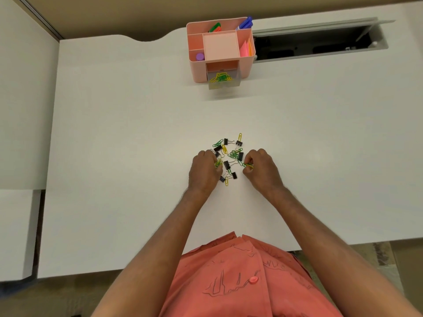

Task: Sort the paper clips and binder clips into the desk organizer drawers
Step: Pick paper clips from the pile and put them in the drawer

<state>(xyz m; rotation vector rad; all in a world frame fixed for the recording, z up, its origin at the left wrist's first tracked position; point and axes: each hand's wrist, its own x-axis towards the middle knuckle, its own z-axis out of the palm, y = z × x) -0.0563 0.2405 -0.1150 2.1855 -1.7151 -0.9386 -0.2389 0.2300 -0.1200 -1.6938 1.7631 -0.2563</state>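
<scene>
A loose heap of green and yellow paper clips [233, 153] and small black binder clips [226, 164] lies on the white desk [137, 133]. My left hand [204, 170] sits at the heap's left edge, its curled fingers pinching a few green and yellow paper clips. My right hand [263, 168] is at the heap's right edge and pinches green and yellow paper clips too. The pink desk organizer [199, 69] stands at the desk's far side. Its clear drawer [223, 84] is pulled out and holds several green and yellow paper clips.
The organizer's top compartments hold markers [246, 23], sticky notes [246, 49] and a purple cap [199, 56]. An open cable trough [320, 42] runs along the desk's back right. A white partition panel [25, 99] stands on the left.
</scene>
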